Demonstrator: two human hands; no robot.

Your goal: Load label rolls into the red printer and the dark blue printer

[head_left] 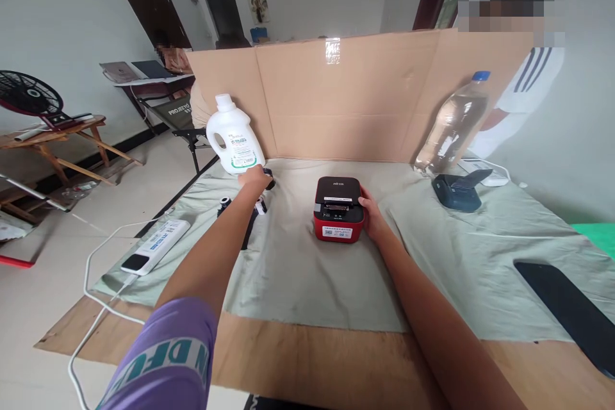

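Wooden table (307,349): below both hands, its bare front strip nearer the body than either.
Grey-green cloth (298,275): spread over the table, beneath both hands.
Cardboard panel (336,106): upright beyond both hands, with clear tape at its top edge.
Clear bottle (454,122): blue-capped, beyond and to the right of the right hand.
White jug (233,134): just beyond the left hand, handle to the left.
Red-and-black box (339,210): immediately left of the right hand and touching it; labels on front and top.
Right hand (371,213): against the box's right side, thumb at its upper edge; whether it grips cannot be told.
Left hand (254,176): palm down before the jug; finger closure cannot be told.
Black phone (567,307): flat, nearer the body and well right of the right hand.
White device (156,246): cabled, left of the left hand and nearer the body.
Dark round item (270,179): at the left hand's fingers, partly hidden.
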